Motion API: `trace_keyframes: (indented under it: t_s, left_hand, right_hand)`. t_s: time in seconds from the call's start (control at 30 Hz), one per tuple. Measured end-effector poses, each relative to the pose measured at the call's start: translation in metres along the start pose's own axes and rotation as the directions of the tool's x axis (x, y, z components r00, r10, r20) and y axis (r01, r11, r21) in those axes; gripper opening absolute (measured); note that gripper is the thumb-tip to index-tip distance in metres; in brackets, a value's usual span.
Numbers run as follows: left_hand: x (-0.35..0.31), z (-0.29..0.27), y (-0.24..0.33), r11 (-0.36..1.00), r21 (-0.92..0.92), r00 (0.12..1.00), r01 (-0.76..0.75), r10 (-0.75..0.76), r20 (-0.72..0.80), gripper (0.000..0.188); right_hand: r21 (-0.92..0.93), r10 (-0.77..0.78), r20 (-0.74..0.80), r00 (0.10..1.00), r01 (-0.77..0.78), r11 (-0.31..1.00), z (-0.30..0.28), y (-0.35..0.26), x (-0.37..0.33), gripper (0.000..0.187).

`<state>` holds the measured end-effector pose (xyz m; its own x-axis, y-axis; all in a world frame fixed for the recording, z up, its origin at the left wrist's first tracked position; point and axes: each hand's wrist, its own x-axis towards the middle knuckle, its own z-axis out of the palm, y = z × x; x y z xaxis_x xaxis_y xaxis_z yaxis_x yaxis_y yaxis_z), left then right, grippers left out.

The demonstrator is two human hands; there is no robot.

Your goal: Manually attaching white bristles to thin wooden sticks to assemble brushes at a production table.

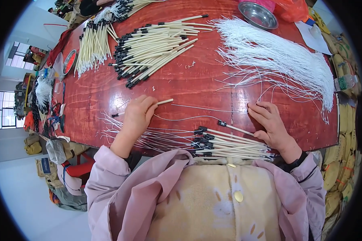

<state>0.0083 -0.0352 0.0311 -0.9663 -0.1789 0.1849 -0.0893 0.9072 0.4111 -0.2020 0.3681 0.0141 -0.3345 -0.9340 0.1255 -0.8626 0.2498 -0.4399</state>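
Observation:
My left hand [137,114] is closed around a slim cream tube [165,101]; its bare end points right, and a black-capped end [116,115] shows left of the fingers. A thin white cord [209,107] runs across the red table from near the tube's bare end to the fingertips of my right hand [269,122]. That hand lies on the table, fingers stretched out and thumb apart. By its thumb lies one black-capped cream tube [241,129], with a cord curving left. Nearer me, several similar tubes [233,144] lie bunched, their white cords [161,138] trailing left under my left wrist.
Across the red table [205,86], a heap of cream tubes with black caps [153,50] lies far middle, with another bundle [93,46] to its left. Loose white cords [277,60] spread at right. A metal bowl [258,15] stands far right; a bowl of red bits [69,62] stands left.

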Motion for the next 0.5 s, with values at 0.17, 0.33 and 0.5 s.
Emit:
trace_keyframes:
  t_s: [0.17, 0.33, 0.5]
  left_hand:
    - [-0.0127, -0.0003, -0.0061, 1.000, 0.021, 1.000, -0.012, 0.012, 0.000, 0.009]
    - [-0.0135, -0.0016, -0.0065, 1.000, 0.009, 1.000, 0.001, -0.001, -0.001, 0.009]
    - [-0.0111, -0.0019, -0.0033, 1.000, 0.014, 1.000, 0.004, -0.004, 0.020, 0.009]
  right_hand:
    - [0.008, 0.000, -0.012, 1.000, 0.000, 1.000, 0.0002, -0.0028, 0.0004, 0.080]
    - [0.010, 0.020, -0.011, 1.000, -0.020, 1.000, 0.0023, -0.0056, 0.0014, 0.082]
    - [0.020, 0.043, 0.030, 0.999, -0.043, 0.999, 0.0023, -0.0047, 0.0009, 0.086]
